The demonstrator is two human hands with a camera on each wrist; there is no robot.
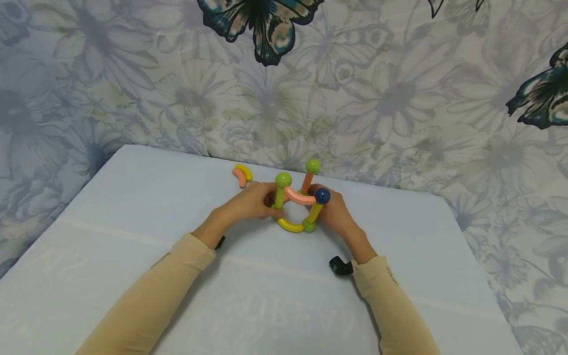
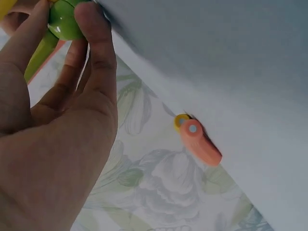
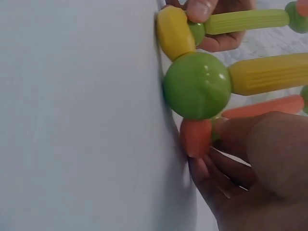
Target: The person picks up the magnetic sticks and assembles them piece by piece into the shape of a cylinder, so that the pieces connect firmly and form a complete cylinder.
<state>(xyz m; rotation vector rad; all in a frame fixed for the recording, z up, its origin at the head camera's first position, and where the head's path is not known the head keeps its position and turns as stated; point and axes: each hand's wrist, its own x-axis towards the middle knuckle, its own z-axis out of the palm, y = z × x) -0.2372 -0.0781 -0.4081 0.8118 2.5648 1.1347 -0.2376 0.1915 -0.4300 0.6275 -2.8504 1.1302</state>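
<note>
The ball-and-rod frame (image 1: 300, 198) stands between the left grip (image 1: 254, 201), which pinches one of its lower green balls (image 2: 66, 20), and the right grip (image 1: 336, 211), holding its base opposite, two loose curved pieces (image 1: 240, 176) lying just beyond the left grip.

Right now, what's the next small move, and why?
I'd probably free the left hand for the loose yellow rod: a pink rod links left top ball and blue ball, but the back top ball shows no curved rod.

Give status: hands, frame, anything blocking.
Left hand pinches green ball; right hand grips frame. Frame upright between them. Two loose curved sticks aside, seemingly not blocking.
</note>
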